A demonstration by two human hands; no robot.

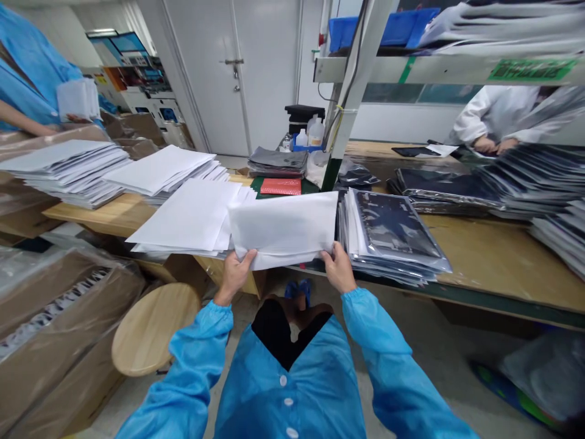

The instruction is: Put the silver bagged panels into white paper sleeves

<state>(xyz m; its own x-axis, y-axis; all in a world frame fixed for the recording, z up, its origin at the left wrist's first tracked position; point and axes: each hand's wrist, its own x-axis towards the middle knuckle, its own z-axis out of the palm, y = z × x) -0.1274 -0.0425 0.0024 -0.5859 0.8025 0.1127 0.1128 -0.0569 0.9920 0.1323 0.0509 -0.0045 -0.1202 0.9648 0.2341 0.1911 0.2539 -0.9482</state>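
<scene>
My left hand (237,275) and my right hand (339,267) pinch the near edge of a white flexible sheet or foam sleeve (283,228), holding it up over the front of a wooden workbench (484,256). Its far edge overlaps a stack of similar white sheets (183,218) to the left. Just right of my right hand lies a stack of flat black-and-silver anti-static bags (390,235), with white sheets along its left side. Further white stacks (68,171) lie at the far left.
A wooden stool (155,329) stands below left, beside plastic-wrapped cardboard boxes (59,317). A person in a blue sleeve (31,79) holds white sheets at left; a person in white (493,116) works across the bench. A white metal shelf upright (351,91) rises behind the bench.
</scene>
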